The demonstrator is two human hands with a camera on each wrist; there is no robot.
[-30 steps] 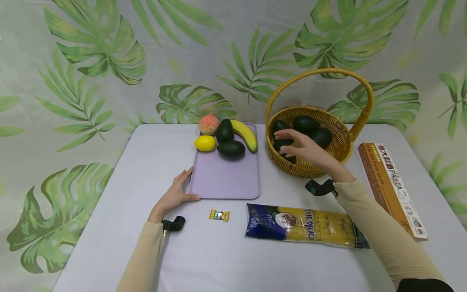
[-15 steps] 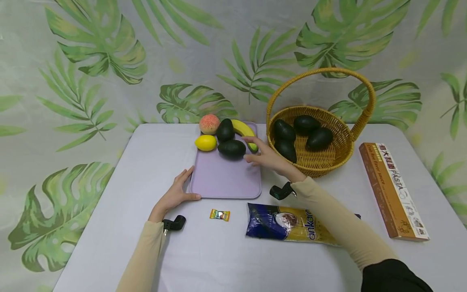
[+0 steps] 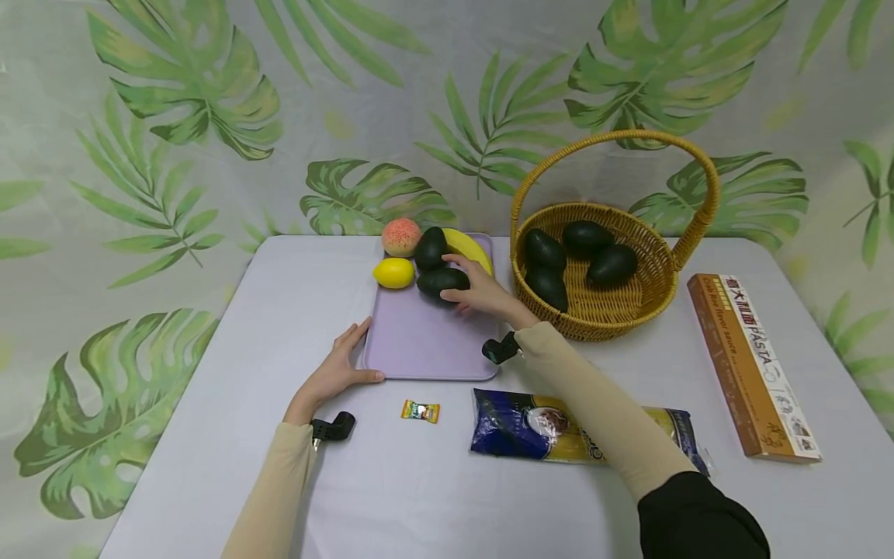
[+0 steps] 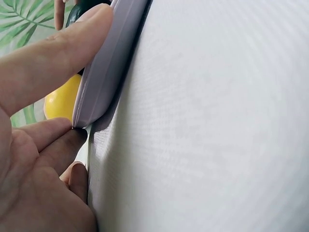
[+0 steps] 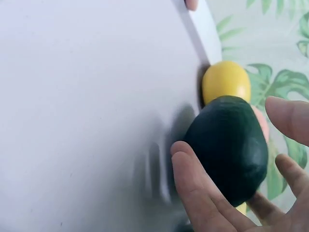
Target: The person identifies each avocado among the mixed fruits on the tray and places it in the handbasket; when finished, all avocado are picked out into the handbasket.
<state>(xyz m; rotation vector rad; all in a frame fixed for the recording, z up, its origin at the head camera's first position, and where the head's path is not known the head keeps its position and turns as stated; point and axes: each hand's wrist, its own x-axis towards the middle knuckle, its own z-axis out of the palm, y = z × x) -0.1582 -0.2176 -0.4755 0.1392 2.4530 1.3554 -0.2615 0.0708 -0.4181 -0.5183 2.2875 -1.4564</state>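
Observation:
My left hand [image 3: 335, 376] rests on the table at the near left corner of the lilac tray [image 3: 426, 349]. Its fingers touch the tray's left side, its thumb the front edge. In the left wrist view the thumb [image 4: 63, 58] lies across the tray's rim. Over the tray, my right hand [image 3: 482, 291] reaches around a dark green avocado [image 3: 436, 281]. In the right wrist view its fingers spread about the avocado [image 5: 227, 150], with a gap at the upper right finger. A second avocado [image 3: 430, 248], a yellow lemon [image 3: 394, 273], a peach [image 3: 401, 237] and a partly hidden banana [image 3: 469, 247] sit beside it.
A wicker basket [image 3: 621, 322] with a tall handle holds several avocados [image 3: 611, 265] at right. A spaghetti packet [image 3: 510, 425] lies partly under the right forearm. A pasta box [image 3: 754, 365] lies far right. One small wrapped candy [image 3: 421, 411] lies before the tray.
My right hand has moved left from above the basket, past the banana, to the nearer avocado on the tray. The left hand has stayed at the tray's corner.

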